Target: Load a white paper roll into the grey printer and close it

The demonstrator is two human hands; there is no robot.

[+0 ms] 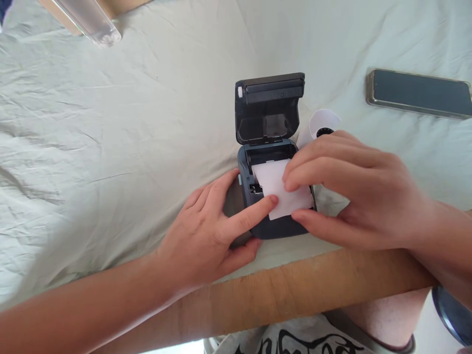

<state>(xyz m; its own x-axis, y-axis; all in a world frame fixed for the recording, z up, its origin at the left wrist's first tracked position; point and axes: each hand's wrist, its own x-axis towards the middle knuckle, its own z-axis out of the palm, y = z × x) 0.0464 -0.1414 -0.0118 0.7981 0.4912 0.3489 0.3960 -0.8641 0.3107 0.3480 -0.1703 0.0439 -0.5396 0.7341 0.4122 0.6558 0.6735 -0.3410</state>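
Observation:
A small dark blue printer (pixel 283 228) sits near the front edge of the cloth, its black lid (pixel 269 108) raised toward the back. White paper (pixel 287 189) from inside lies over the printer's opening and front. My left hand (pixel 210 231) braces the printer's left side, thumb at the front corner, while its index fingertip presses on the paper. My right hand (pixel 354 191) comes in from the right with bent fingers on the paper and the thumb at its lower right edge. Both hands hide part of the printer's right side and interior.
Behind my right hand stands a white paper roll (pixel 324 120) with a black core. A phone (pixel 420 93) lies at the right. A clear plastic case (pixel 92 22) is at the top left. The wooden table edge (pixel 276 290) runs along the front, above my lap.

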